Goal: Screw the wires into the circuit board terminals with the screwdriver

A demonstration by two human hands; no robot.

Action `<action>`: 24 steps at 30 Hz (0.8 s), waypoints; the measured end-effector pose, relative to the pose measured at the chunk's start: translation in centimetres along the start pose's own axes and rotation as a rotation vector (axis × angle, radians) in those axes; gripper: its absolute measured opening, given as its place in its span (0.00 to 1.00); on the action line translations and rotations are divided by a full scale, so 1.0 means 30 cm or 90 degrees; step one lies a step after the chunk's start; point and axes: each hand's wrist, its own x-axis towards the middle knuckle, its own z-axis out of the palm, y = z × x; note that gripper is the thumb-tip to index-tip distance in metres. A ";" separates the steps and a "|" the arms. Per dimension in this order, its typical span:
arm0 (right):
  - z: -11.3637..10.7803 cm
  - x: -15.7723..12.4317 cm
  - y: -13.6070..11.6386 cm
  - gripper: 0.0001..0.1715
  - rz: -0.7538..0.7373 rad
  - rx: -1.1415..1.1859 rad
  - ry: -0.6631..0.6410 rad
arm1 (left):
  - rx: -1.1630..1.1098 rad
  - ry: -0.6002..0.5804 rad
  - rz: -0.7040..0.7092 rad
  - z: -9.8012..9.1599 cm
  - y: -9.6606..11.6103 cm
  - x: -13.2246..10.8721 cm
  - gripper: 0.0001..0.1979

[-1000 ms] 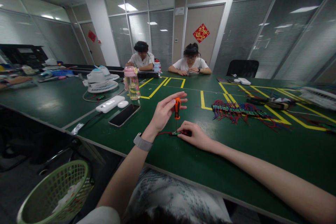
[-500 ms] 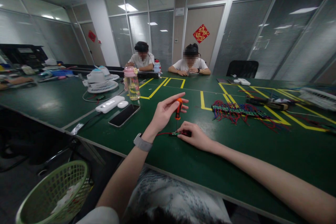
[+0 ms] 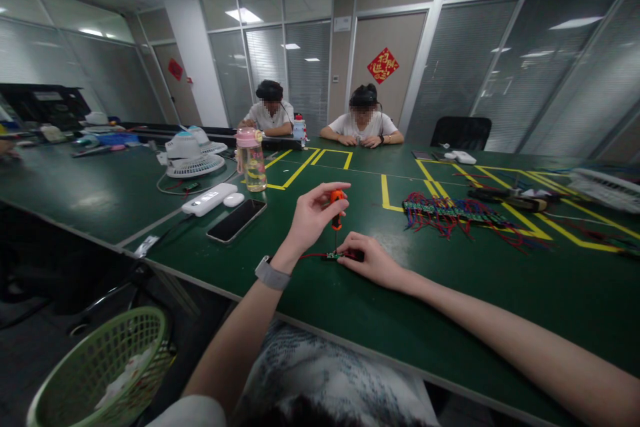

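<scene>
An orange and black screwdriver (image 3: 337, 210) stands upright with its tip down at a small green circuit board (image 3: 331, 256) on the green table (image 3: 310, 307). My left hand (image 3: 316, 217) grips its handle between thumb and fingers. Low on the table, my right hand (image 3: 369, 259) is closed on the right end of the board, its fingertips beside the screwdriver tip. A red wire (image 3: 311, 255) runs from the board to the left, behind my left wrist. Dark red wire shows under my right fingers.
Left of my hands lie a black phone (image 3: 237, 220), a white power strip (image 3: 210, 199) and a pink-lidded bottle (image 3: 253, 160). Wired boards (image 3: 450, 211) lie to the right. Two people sit across the table. A green basket (image 3: 105, 367) stands below the edge.
My left hand's fingers have shifted round the screwdriver handle, which has moved slightly left and down. My right hand has barely moved. Across the table, one person's hands have moved slightly.
</scene>
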 end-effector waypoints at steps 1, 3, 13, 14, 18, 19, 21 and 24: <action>0.000 0.000 0.000 0.06 0.000 -0.001 -0.001 | 0.029 0.013 0.014 -0.001 0.001 0.001 0.15; -0.001 0.000 0.000 0.06 0.001 -0.004 0.000 | 0.048 0.022 0.028 -0.003 0.000 0.002 0.12; 0.001 0.001 0.002 0.05 -0.002 -0.007 0.001 | 0.048 0.031 0.029 -0.006 -0.006 0.005 0.14; 0.001 0.001 0.002 0.05 -0.001 -0.007 0.002 | 0.064 0.034 0.037 -0.006 -0.004 0.005 0.12; 0.001 0.001 0.000 0.05 0.004 -0.005 0.003 | -0.027 -0.027 0.003 -0.005 -0.006 0.005 0.16; 0.001 0.001 -0.001 0.05 0.005 -0.004 0.002 | -0.059 -0.044 -0.013 -0.003 -0.008 0.004 0.17; 0.001 0.001 -0.001 0.05 0.007 -0.002 0.002 | -0.079 -0.051 -0.031 -0.001 -0.009 0.003 0.18; 0.001 0.001 0.000 0.05 0.006 -0.003 0.001 | -0.008 0.001 -0.004 -0.002 -0.006 0.003 0.16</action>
